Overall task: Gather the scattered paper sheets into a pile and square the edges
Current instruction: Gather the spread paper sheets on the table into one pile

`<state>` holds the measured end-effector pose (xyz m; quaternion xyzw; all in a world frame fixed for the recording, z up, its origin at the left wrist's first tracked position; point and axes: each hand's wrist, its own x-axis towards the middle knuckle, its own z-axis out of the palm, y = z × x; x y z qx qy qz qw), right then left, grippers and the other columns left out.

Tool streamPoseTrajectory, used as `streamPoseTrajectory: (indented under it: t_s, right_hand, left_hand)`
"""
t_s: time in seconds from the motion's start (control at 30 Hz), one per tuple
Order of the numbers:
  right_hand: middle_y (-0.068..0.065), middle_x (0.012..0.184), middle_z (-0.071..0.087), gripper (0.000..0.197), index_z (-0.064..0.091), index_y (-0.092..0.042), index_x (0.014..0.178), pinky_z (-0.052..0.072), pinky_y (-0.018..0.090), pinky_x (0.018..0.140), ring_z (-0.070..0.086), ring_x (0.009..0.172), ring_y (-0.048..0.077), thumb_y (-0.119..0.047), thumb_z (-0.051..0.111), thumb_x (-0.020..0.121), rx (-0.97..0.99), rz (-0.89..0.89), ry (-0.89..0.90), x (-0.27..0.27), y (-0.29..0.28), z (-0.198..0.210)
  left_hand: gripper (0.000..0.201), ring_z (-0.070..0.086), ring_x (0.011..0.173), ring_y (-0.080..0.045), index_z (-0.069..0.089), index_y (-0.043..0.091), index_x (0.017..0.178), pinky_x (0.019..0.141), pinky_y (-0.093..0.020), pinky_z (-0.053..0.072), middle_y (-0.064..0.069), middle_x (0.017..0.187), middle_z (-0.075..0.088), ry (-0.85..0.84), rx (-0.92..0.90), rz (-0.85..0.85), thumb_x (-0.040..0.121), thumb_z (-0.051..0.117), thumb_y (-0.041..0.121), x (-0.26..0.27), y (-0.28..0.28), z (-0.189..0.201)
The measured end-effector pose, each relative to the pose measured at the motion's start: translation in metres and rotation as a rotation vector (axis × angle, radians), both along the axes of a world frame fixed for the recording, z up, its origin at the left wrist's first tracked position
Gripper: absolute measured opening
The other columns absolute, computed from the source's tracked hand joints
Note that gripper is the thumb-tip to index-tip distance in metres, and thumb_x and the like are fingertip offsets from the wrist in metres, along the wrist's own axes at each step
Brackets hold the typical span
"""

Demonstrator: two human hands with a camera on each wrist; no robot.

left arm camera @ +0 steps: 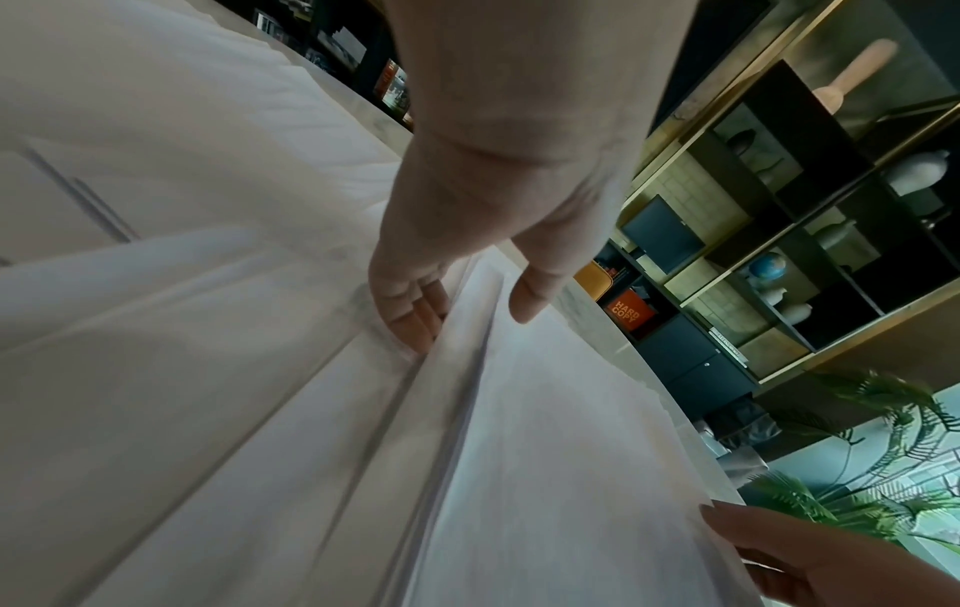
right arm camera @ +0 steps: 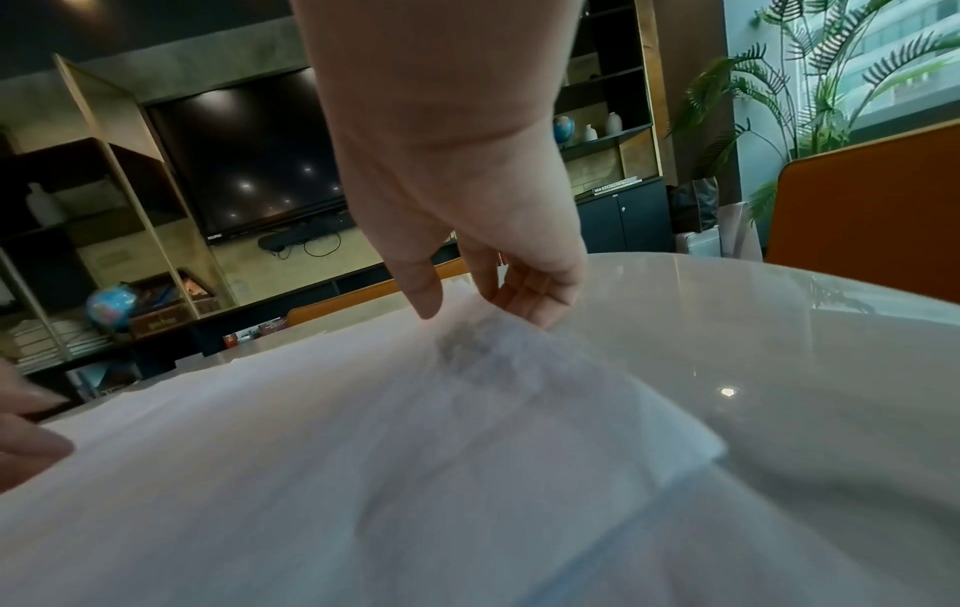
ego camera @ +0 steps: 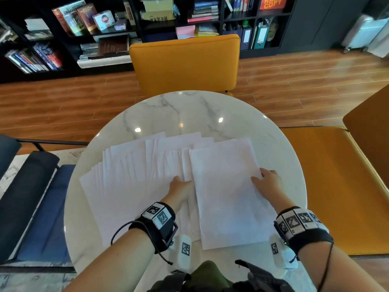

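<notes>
- The white paper sheets lie fanned across the near half of the round white marble surface, overlapping like a spread deck, their long axes running away from the person and leaning a little to the left.
- At the right end of the fan, a thicker, partly gathered block of white sheets sits on top, its long axis also running away from the person.
- The left hand is at this block's left long edge: the left wrist view shows its fingers tucked under the raised edge and the thumb above, so it pinches the block.
- The right hand is at the opposite, right long edge, thumb on top and fingers curled under the lifted paper, pinching it as well.
- So the block lies between the two hands, while the loose fan stretches away to the left of the left hand, the nearer one to it.
- Judging from this, gathering must run leftward along the fan; squaring is not yet begun.
</notes>
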<state>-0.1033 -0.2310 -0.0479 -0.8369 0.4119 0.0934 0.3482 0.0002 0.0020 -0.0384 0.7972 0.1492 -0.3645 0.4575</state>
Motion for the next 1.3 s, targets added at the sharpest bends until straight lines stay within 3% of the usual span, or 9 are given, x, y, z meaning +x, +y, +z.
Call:
streamPoseTrajectory:
  t_s: [0.13, 0.3, 0.43, 0.5, 0.6, 0.73, 0.93, 1.13, 1.3]
  right_hand:
    - [0.024, 0.134, 0.054, 0.049, 0.048, 0.002, 0.135, 0.043, 0.043, 0.098, 0.053, 0.119, 0.04, -0.019, 0.055, 0.091, 0.149, -0.086, -0.073, 0.005, 0.008, 0.001]
    - [0.019, 0.138, 0.053, 0.054, 0.046, -0.006, 0.14, 0.043, 0.037, 0.097, 0.053, 0.121, 0.036, -0.019, 0.059, 0.09, 0.243, -0.127, -0.09, 0.004, 0.014, 0.0]
    - [0.016, 0.128, 0.058, 0.053, 0.049, -0.009, 0.137, 0.048, 0.043, 0.096, 0.058, 0.112, 0.034, -0.023, 0.061, 0.088, 0.255, -0.127, -0.119, -0.001, 0.015, -0.003]
    - [0.015, 0.124, 0.058, 0.055, 0.048, -0.009, 0.138, 0.049, 0.043, 0.093, 0.058, 0.109, 0.033, -0.027, 0.062, 0.088, 0.251, -0.144, -0.146, -0.002, 0.015, -0.003]
    - [0.009, 0.111, 0.055, 0.063, 0.037, -0.011, 0.142, 0.044, 0.035, 0.08, 0.055, 0.098, 0.027, -0.027, 0.064, 0.088, 0.335, -0.212, -0.251, -0.005, 0.012, 0.001]
    - [0.01, 0.115, 0.063, 0.077, 0.029, -0.013, 0.147, 0.049, 0.035, 0.084, 0.063, 0.101, 0.027, -0.03, 0.069, 0.084, 0.472, -0.194, -0.324, -0.01, 0.008, 0.003]
    - [0.014, 0.105, 0.072, 0.031, 0.062, -0.007, 0.112, 0.056, 0.05, 0.087, 0.07, 0.093, 0.033, -0.019, 0.069, 0.084, 0.508, -0.189, -0.391, -0.003, 0.018, 0.005]
    - [0.019, 0.096, 0.071, 0.007, 0.061, -0.012, 0.092, 0.057, 0.044, 0.074, 0.068, 0.081, 0.033, -0.013, 0.064, 0.086, 0.371, -0.154, -0.347, -0.006, 0.028, 0.0]
    - [0.021, 0.1, 0.068, 0.013, 0.059, -0.004, 0.097, 0.052, 0.038, 0.074, 0.063, 0.082, 0.032, -0.011, 0.063, 0.086, 0.306, -0.127, -0.27, -0.01, 0.026, -0.004]
  left_hand:
    - [0.048, 0.06, 0.096, -0.026, 0.055, -0.001, 0.114, 0.083, -0.034, 0.05, -0.015, 0.118, 0.062, -0.009, -0.051, -0.022, 0.072, 0.058, 0.023, 0.006, -0.009, -0.01]
    - [0.062, 0.051, 0.12, -0.033, 0.032, 0.005, 0.142, 0.092, -0.036, 0.049, -0.012, 0.137, 0.045, -0.087, 0.07, -0.11, 0.083, 0.05, 0.012, -0.002, -0.018, 0.0]
    - [0.05, 0.054, 0.086, -0.016, 0.038, 0.013, 0.131, 0.063, -0.024, 0.047, -0.002, 0.109, 0.053, -0.192, -0.079, -0.143, 0.085, 0.036, -0.003, -0.012, -0.021, 0.008]
    - [0.042, 0.054, 0.08, -0.013, 0.044, 0.018, 0.119, 0.06, -0.022, 0.045, -0.001, 0.103, 0.056, -0.228, -0.151, -0.102, 0.085, 0.036, -0.004, -0.014, -0.02, 0.013]
    - [0.036, 0.057, 0.079, -0.011, 0.048, 0.019, 0.118, 0.063, -0.022, 0.047, 0.005, 0.095, 0.059, -0.266, -0.23, -0.046, 0.088, 0.043, 0.001, -0.012, -0.016, 0.019]
    - [0.034, 0.062, 0.084, -0.01, 0.05, 0.021, 0.118, 0.066, -0.022, 0.05, 0.007, 0.097, 0.063, -0.262, -0.304, -0.03, 0.089, 0.05, 0.003, -0.008, -0.005, 0.025]
    - [0.031, 0.061, 0.082, -0.009, 0.05, 0.021, 0.114, 0.065, -0.021, 0.049, 0.006, 0.097, 0.063, -0.293, -0.296, -0.028, 0.089, 0.049, 0.003, -0.004, 0.002, 0.026]
    - [0.042, 0.057, 0.081, -0.015, 0.043, 0.014, 0.129, 0.067, -0.024, 0.046, -0.003, 0.103, 0.057, -0.29, -0.165, -0.017, 0.089, 0.048, 0.005, -0.004, 0.014, 0.01]
    - [0.054, 0.053, 0.117, -0.03, 0.039, 0.013, 0.138, 0.097, -0.043, 0.049, -0.012, 0.137, 0.04, -0.23, 0.017, 0.088, 0.084, 0.05, 0.011, 0.004, 0.028, 0.0]
